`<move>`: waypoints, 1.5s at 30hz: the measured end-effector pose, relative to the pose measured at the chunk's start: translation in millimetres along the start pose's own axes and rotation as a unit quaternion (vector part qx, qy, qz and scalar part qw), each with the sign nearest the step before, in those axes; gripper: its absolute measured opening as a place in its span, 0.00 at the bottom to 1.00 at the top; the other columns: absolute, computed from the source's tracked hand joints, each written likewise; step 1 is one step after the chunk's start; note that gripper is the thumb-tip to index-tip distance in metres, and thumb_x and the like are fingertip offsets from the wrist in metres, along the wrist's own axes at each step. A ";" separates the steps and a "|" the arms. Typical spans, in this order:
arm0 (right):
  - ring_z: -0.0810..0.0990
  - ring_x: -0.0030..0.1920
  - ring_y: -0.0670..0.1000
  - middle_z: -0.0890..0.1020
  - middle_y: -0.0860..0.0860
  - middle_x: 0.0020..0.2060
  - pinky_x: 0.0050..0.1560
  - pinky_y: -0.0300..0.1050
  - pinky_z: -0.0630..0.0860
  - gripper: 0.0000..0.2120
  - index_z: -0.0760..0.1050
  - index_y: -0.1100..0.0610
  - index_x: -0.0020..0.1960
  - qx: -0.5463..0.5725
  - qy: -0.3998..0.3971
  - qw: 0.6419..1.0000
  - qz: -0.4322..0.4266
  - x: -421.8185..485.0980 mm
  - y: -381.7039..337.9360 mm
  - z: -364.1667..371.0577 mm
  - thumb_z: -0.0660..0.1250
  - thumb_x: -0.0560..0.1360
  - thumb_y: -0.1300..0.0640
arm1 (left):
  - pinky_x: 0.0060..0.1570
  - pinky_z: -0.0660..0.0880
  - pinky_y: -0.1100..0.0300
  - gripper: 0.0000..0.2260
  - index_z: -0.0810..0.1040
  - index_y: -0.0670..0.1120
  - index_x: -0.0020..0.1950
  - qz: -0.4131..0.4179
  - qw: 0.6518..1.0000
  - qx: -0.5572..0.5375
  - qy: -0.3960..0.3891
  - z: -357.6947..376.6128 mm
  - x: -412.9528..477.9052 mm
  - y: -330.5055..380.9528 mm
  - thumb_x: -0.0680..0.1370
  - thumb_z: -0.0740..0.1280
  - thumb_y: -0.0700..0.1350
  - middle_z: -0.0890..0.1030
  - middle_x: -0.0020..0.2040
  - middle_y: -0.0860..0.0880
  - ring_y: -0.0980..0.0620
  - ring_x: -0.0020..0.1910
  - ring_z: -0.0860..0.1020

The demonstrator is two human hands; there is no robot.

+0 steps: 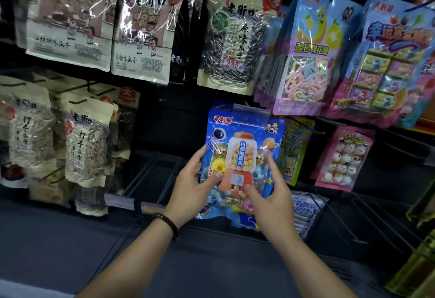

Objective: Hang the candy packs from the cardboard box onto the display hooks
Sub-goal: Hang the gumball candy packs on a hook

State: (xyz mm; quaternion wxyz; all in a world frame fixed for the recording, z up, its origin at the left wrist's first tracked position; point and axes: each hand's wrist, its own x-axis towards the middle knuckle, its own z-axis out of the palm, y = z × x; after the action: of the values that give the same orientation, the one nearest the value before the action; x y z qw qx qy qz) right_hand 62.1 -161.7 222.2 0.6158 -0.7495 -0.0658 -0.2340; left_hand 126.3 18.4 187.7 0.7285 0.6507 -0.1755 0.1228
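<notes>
The blue gumball candy pack (242, 147) is held upright, and both grips hold its lower half. The left hand (194, 177) pinches its left edge and the right hand (270, 194) its lower right. A sunflower seed bag (229, 36) hangs above the pack, a pink marshmallow pack (343, 158) to its right, and bare wire hooks (146, 169) to its left.

Both forearms reach forward. The left hand (191, 180) and right hand (270, 200) each grip one side of the candy pack (242, 133), thumbs on its front.
</notes>
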 end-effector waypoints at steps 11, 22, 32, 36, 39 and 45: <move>0.87 0.36 0.53 0.73 0.35 0.57 0.34 0.46 0.83 0.42 0.56 0.27 0.80 -0.145 -0.033 0.988 0.052 51.4 24.3 -2.0 0.71 0.81 0.62 | 0.55 0.85 0.52 0.26 0.70 0.60 0.76 -0.010 0.996 0.085 -0.017 0.5 39.5 -2.7 0.82 0.72 0.41 0.87 0.59 0.54 0.55 0.56 0.87; 0.84 0.45 0.53 0.80 0.55 0.59 0.41 0.52 0.85 0.48 0.45 0.28 0.81 -0.200 -0.030 0.977 0.068 124.1 59.6 23.7 0.72 0.80 0.58 | 0.46 0.79 0.63 0.23 0.71 0.54 0.72 -0.043 0.974 0.222 -0.013 0.1 117.7 -16.5 0.80 0.74 0.41 0.82 0.53 0.56 0.57 0.51 0.83; 0.69 0.55 0.49 0.64 0.49 0.61 0.62 0.46 0.75 0.47 0.41 0.32 0.84 -0.202 -0.080 0.974 0.056 142.1 81.3 20.1 0.72 0.82 0.50 | 0.49 0.78 0.57 0.23 0.70 0.49 0.71 -0.034 0.962 0.271 0.028 5.9 159.6 -38.1 0.79 0.75 0.44 0.81 0.50 0.56 0.57 0.48 0.81; 0.69 0.57 0.48 0.66 0.48 0.64 0.61 0.44 0.72 0.46 0.43 0.33 0.84 -0.210 -0.088 0.972 0.058 134.3 76.3 9.6 0.73 0.81 0.50 | 0.58 0.82 0.50 0.25 0.69 0.51 0.71 -0.037 0.960 0.275 0.019 4.5 145.9 -37.3 0.78 0.76 0.44 0.82 0.58 0.54 0.49 0.59 0.83; 0.74 0.63 0.54 0.62 0.52 0.78 0.61 0.47 0.72 0.46 0.41 0.37 0.85 -0.253 -0.111 0.958 0.079 117.6 68.1 -3.6 0.71 0.82 0.50 | 0.70 0.75 0.42 0.42 0.57 0.48 0.83 -0.037 0.944 0.324 0.052 -1.9 114.5 -37.0 0.76 0.77 0.51 0.72 0.75 0.44 0.44 0.73 0.74; 0.72 0.73 0.60 0.65 0.56 0.77 0.72 0.56 0.73 0.38 0.56 0.45 0.84 -0.313 -0.133 0.933 0.117 37.1 69.6 -41.6 0.72 0.80 0.48 | 0.63 0.75 0.47 0.23 0.72 0.49 0.69 0.075 0.917 0.383 0.080 3.8 1.1 -29.4 0.76 0.76 0.46 0.73 0.62 0.50 0.47 0.62 0.74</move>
State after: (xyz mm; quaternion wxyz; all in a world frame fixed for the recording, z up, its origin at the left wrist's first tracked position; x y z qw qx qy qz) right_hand 110.5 -224.7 181.6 0.3590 -0.9308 0.0174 -0.0669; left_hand 139.0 11.0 161.9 0.4240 0.8528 -0.1044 0.2865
